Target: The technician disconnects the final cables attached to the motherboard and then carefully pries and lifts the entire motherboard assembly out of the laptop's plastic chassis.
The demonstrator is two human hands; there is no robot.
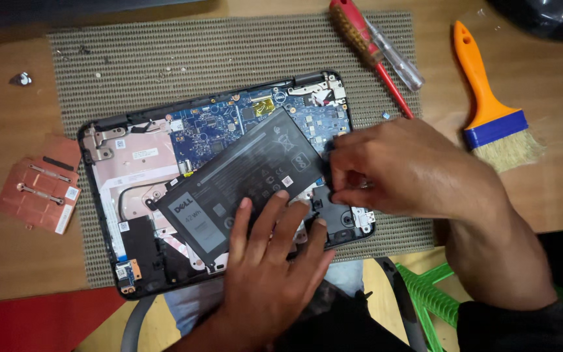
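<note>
Lying askew across the opened laptop base (131, 215), the black battery pack (242, 176) is being steadied beneath the spread left hand (268, 267), while its far edge is being pinched by the right hand (399, 169).

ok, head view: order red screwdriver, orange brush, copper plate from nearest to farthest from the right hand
From the right hand:
1. Red screwdriver, just above the hand, on the mat's top edge.
2. Orange brush, upper right, on the wooden table.
3. Copper plate, far left, beyond the open laptop.
</note>
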